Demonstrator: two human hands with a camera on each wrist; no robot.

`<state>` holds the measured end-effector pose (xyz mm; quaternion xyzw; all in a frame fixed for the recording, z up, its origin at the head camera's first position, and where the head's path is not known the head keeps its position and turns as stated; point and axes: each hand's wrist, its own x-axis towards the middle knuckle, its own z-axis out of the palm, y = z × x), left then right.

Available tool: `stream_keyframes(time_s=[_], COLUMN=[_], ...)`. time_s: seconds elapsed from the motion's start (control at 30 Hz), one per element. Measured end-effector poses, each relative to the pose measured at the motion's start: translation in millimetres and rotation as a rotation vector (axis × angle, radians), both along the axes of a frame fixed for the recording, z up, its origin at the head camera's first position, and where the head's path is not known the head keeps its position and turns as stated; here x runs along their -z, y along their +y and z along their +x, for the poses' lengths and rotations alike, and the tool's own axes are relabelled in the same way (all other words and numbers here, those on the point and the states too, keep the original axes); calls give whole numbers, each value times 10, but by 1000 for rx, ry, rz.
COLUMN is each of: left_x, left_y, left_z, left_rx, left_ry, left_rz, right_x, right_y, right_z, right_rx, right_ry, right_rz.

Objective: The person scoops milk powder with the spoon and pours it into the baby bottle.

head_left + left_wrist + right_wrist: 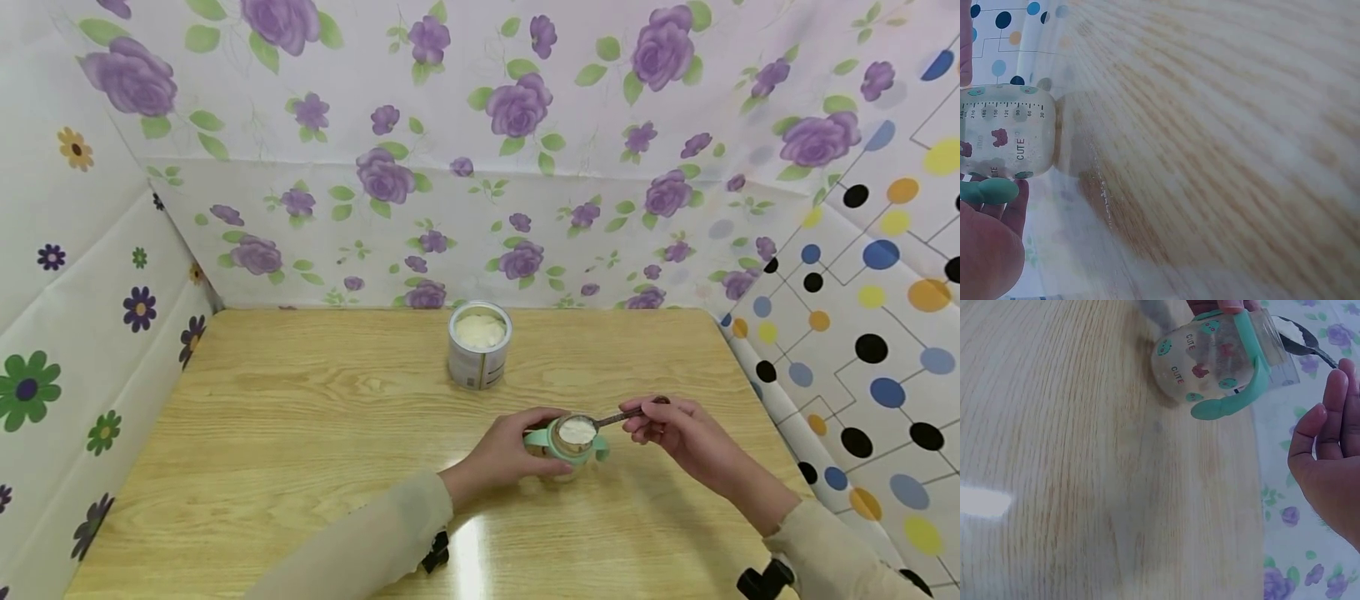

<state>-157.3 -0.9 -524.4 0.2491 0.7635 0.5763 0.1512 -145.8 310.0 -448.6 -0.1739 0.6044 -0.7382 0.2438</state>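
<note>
Your two beige sleeves, the left [367, 533] and the right [832, 546], lie nearest the camera, each with a small black device at the cuff, one on the left [436, 552] and one on the right [767, 578]. Your left hand [510, 450] wraps a rounded, see-through bottle with mint-green handles [1200, 362], thumb on the near side and fingers on the far side. The bottle stands upright on the pale wood-grain table [315, 450], right of the middle, its mouth uncovered. Its wall carries the word "CUTE", small green and dark red pictures and, in the left wrist view, a printed number scale.

Your right hand [686, 437] pinches the handle of a dark metal spoon [622, 416] between thumb and fingers. The spoon slants down to the left, its bowl heaped with white powder [577, 430] and held over the bottle's mouth; you cannot tell whether it touches the rim.

Beyond your hands, well apart from the bottle, a silver-grey cylindrical can [467, 367] stands open near the table's far edge, with cream-coloured powder [481, 332] inside. Behind it hangs a white cloth printed with purple roses [517, 233]; a white sheet with coloured dots [870, 400] lines your right side.
</note>
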Motion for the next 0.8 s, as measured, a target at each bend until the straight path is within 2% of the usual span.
stream_keyframes(time_s=[0.4, 0.57, 0.8], left_x=[4, 3, 6], left_y=[-11, -20, -18], left_z=[-1, 6, 13], left_rx=[20, 20, 19], left_ry=[7, 7, 10], left_rz=[3, -3, 3], right_x=[-83, -93, -104], right_y=[-26, -39, -32], right_z=[25, 26, -17], right_rx=[13, 46, 53], right_ry=[225, 263, 292], right_rz=[214, 304, 370])
